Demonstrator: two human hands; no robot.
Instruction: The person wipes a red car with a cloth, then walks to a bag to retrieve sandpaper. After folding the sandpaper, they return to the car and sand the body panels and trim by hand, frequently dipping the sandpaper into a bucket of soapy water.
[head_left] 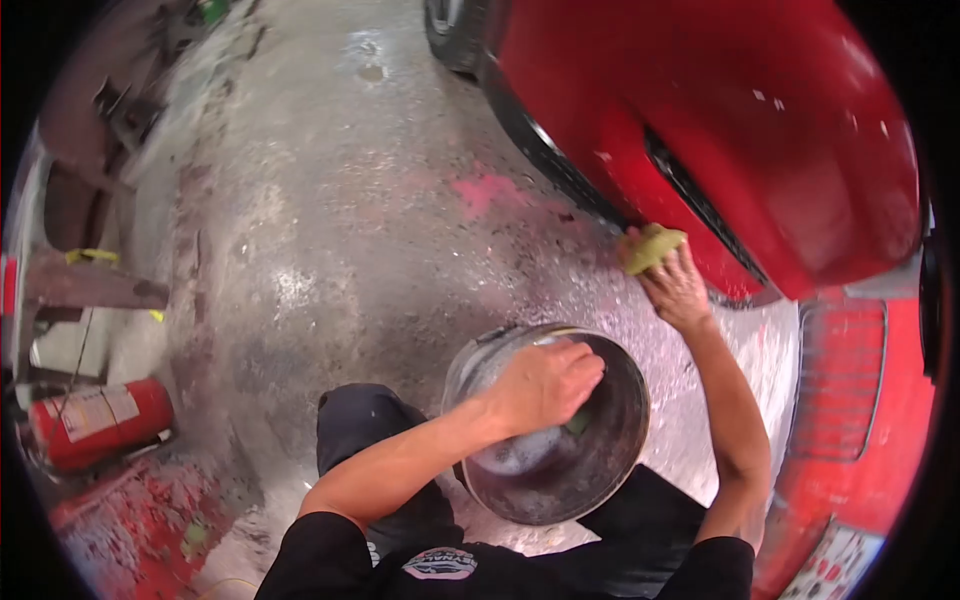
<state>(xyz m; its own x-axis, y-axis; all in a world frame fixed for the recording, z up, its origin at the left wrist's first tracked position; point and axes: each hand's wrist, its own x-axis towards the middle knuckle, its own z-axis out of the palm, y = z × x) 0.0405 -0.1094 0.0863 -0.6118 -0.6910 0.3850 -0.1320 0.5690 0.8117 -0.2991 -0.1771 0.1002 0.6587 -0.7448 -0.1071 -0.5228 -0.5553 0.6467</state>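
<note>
My right hand (676, 288) is stretched forward, its fingers around a yellow-green sponge (655, 247). The sponge is at the lower edge of a red car bumper (690, 225). Over the mouth of a dark, worn bucket (625, 460), my left hand (550, 385) is closed with its fingers curled under. What it holds, if anything, is hidden by the fingers. Below it in the bucket are whitish suds (515, 452) and a small greenish patch (578, 420). The bucket stands between my knees.
A red fire extinguisher (100, 420) lies at the left beside metal parts (95, 280). The wet concrete floor (330, 220) has a pink stain (490, 190). A car wheel (455, 35) is at the top, and a wire rack (840, 380) stands at the right.
</note>
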